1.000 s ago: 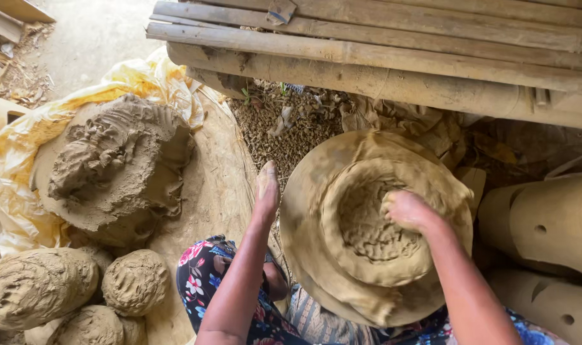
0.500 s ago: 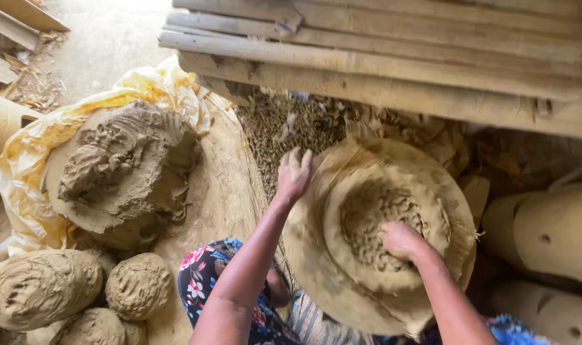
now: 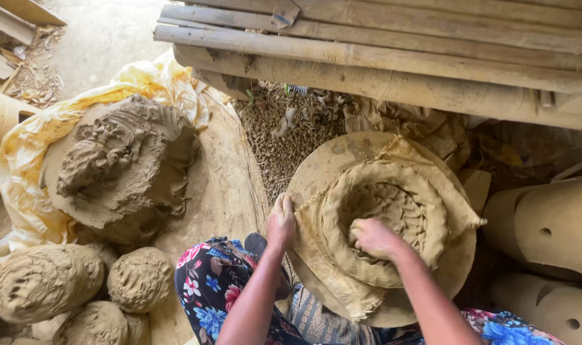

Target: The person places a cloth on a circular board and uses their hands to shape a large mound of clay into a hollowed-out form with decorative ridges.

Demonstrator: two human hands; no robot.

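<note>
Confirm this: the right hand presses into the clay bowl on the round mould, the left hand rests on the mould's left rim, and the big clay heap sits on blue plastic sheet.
One detail is wrong. The head view shows the big clay heap on yellow plastic sheet, not blue. The rest holds: right hand in the clay bowl, left hand on the round mould rim.

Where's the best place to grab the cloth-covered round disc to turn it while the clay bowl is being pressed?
Probably the disc's near-left rim, coming from the left. The left hand already rests there, on the only bare edge within reach. The clay bowl fills the centre, where the right hand presses as a fist. The cloth bunches along the near side.
</note>
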